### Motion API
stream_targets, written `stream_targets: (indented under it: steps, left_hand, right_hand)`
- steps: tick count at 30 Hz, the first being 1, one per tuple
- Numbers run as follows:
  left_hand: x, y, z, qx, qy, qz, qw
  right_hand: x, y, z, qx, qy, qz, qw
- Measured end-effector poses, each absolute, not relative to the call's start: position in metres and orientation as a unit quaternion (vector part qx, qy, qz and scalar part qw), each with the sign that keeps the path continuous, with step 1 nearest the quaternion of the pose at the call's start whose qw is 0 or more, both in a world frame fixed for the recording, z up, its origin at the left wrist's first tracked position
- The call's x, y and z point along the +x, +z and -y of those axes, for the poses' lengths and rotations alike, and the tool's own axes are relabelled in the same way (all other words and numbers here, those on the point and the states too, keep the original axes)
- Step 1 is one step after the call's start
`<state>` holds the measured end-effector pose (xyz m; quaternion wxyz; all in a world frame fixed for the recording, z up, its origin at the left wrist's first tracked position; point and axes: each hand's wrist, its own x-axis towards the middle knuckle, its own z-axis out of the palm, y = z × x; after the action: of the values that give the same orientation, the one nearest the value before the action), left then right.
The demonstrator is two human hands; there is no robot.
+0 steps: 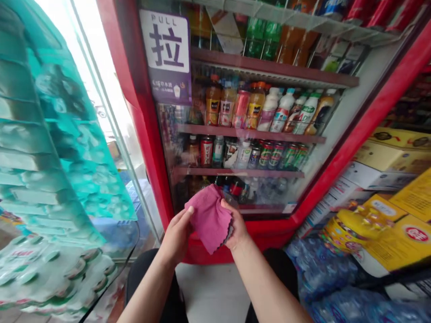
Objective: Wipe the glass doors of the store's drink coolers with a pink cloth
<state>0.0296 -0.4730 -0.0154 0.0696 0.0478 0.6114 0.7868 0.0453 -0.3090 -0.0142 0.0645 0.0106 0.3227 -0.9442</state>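
Between my two hands is a pink cleaning cloth (210, 217) with a zigzag edge and a greyish underside. My left hand (177, 235) pinches its left side, thumb on top. On the other side, my right hand (235, 224) grips the upper right part, where the cloth bunches under the thumb. Both hands are in front of the lower glass door (232, 172) of a red-framed drinks fridge, and the cloth covers a bit of its bottom shelf. Whether the cloth touches the glass I cannot tell. A purple and white PULL sign (166, 56) is on the door's upper left.
Shrink-wrapped bottle packs (43, 273) and a tall teal-wrapped stack (30, 148) stand on the left, beside a glass panel (117, 121). At right are yellow boxes (397, 242), a yellow tub (350, 229) and blue-wrapped water bottles (323, 264). A black cable (112, 278) runs at lower left.
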Motion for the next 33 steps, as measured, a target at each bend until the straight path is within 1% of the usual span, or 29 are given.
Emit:
stream_targets:
  steps: [2,5,9,14,17,19,22,33]
  left_hand:
    - [0.042,-0.035,0.463,0.033,0.802,-0.588,0.096]
    - [0.056,-0.064,0.454,0.007,0.814,-0.569,0.114]
    - [0.072,-0.11,0.446,-0.041,0.811,-0.563,0.153]
    - [0.104,-0.194,0.438,-0.122,0.78,-0.562,0.246]
    - [0.128,-0.244,0.44,-0.192,0.737,-0.567,0.314]
    - [0.138,-0.269,0.441,-0.239,0.713,-0.571,0.33]
    - [0.14,-0.291,0.44,-0.267,0.71,-0.561,0.33]
    - [0.133,-0.31,0.443,-0.307,0.711,-0.542,0.326]
  right_hand:
    - [0.065,-0.034,0.306,0.022,-0.944,-0.316,0.09]
    - [0.087,-0.069,0.303,0.042,-0.945,-0.31,0.095]
    - [0.111,-0.14,0.298,0.104,-0.946,-0.292,0.1]
    - [0.154,-0.238,0.289,0.207,-0.925,-0.301,0.109]
    - [0.179,-0.276,0.286,0.236,-0.914,-0.311,0.108]
    - [0.187,-0.29,0.286,0.249,-0.906,-0.325,0.107]
    - [0.188,-0.299,0.288,0.257,-0.898,-0.342,0.107]
    - [0.185,-0.303,0.292,0.26,-0.895,-0.345,0.108]
